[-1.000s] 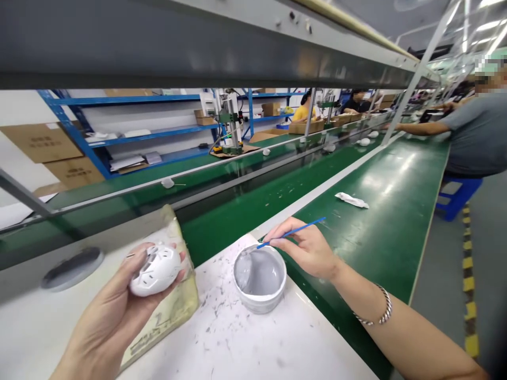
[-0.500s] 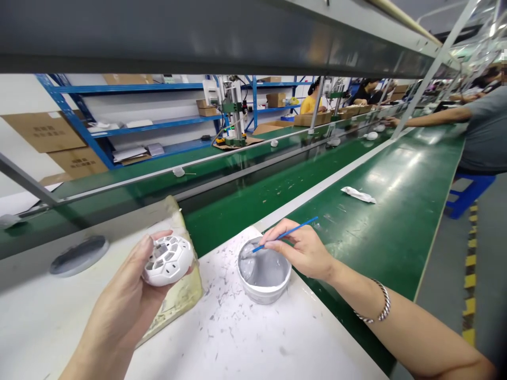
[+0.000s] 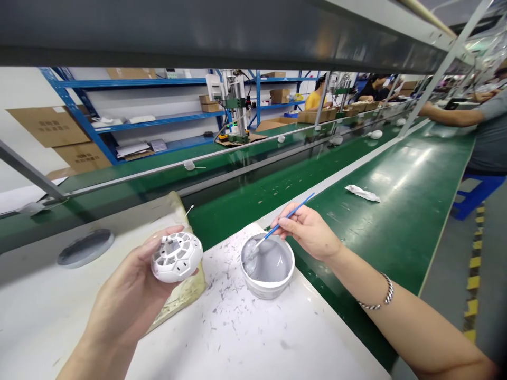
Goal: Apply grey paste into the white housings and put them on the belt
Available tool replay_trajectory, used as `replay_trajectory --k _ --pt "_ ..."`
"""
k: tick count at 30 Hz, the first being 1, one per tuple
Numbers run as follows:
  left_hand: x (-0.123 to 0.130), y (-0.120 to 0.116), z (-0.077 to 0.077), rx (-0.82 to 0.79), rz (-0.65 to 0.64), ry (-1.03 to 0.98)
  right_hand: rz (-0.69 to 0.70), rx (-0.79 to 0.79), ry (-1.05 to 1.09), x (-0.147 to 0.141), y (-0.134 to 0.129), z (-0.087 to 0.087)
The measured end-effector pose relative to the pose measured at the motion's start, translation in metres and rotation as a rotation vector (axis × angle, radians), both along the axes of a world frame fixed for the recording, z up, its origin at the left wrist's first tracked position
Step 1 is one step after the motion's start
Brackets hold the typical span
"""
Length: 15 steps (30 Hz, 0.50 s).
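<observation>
Rolled round since the earlier frame, the white perforated shell (image 3: 177, 257) now turns its honeycomb of openings up toward you, and the blue brush (image 3: 285, 222) has tilted more steeply, its bristles now down inside the bowl rather than at the rim.

Your left hand (image 3: 127, 295) cradles the shell from below, curled closed around it with the thumb along its near side, just above the left part of the desk (image 3: 253, 338). Your right hand (image 3: 309, 231) pinches the brush narrowly between thumb and fingers, hovering at the bowl's right side without resting on the rim.

The white bowl (image 3: 269, 290) holds smooth grey paste and sits near the desk's right edge, close to its far corner. Under and beyond the shell lies a stained, yellowed pad (image 3: 182, 294), with a grey-smeared disc (image 3: 86, 248) further left. Grey spatters mark the desk top.

Past the desk's right edge runs a green conveyor belt (image 3: 396, 221), carrying a crumpled white wipe (image 3: 362, 193). At the far right, a co-worker in a grey T-shirt (image 3: 491, 137) reaches along the belt.
</observation>
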<state>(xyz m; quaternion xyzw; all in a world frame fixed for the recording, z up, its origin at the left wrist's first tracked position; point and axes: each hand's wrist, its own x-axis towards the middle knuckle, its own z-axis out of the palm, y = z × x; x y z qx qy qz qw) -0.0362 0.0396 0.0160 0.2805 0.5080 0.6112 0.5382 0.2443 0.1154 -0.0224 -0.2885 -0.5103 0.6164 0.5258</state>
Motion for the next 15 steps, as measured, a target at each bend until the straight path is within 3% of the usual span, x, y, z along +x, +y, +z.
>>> replay_trajectory --k 6,15 --pt "0.004 -0.005 -0.001 -0.015 -0.053 0.008 -0.053 -0.225 0.1 0.002 0.002 0.002" --pt "0.022 -0.016 0.002 -0.077 -0.183 -0.021 -0.102 -0.312 0.155 0.005 0.007 -0.002"
